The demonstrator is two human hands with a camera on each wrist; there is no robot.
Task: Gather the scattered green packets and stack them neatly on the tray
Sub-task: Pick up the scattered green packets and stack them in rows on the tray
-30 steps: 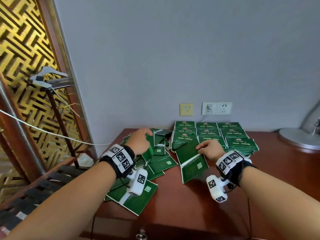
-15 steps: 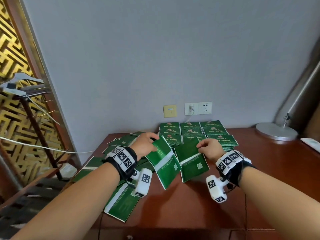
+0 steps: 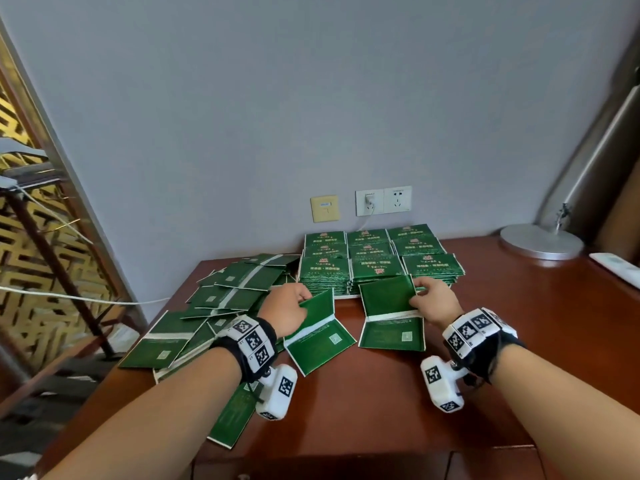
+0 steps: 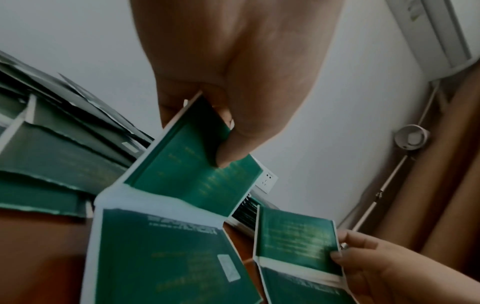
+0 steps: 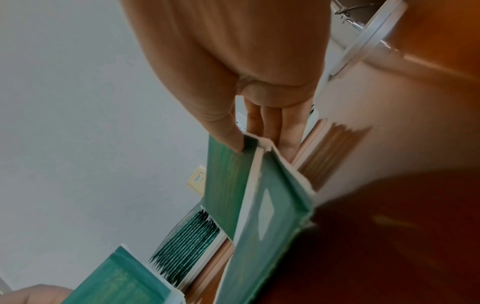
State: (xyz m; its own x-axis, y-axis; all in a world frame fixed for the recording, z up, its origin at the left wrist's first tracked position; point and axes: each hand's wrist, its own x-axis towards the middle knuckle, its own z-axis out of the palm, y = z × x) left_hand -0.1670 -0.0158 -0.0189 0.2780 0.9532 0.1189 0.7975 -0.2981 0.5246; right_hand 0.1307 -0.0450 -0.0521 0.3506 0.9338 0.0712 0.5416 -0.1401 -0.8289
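My left hand [image 3: 289,308] pinches the top flap of an unfolded green packet [image 3: 320,336] [image 4: 182,185], whose lower half hangs toward the table. To its right, my right hand [image 3: 431,299] pinches the top edge of a second unfolded green packet [image 3: 389,317] [image 5: 259,205]; its lower flap lies on the wood. Behind both hands, neat rows of stacked green packets [image 3: 377,261] sit on a white tray [image 3: 341,296] against the wall. A loose heap of scattered green packets [image 3: 221,299] covers the table's left side, partly under my left arm.
The brown wooden table [image 3: 381,410] has a drawer front at its near edge. A silver lamp base [image 3: 542,241] and a white flat object [image 3: 616,266] stand at the right. Wall sockets [image 3: 382,201] with a plugged cable sit behind the stacks. A gold lattice screen [image 3: 31,237] stands left.
My left hand lifted a packet out of the scattered heap and carried it right, toward the middle. My right hand kept its packet and raised the flap. The head view shifted rightward.
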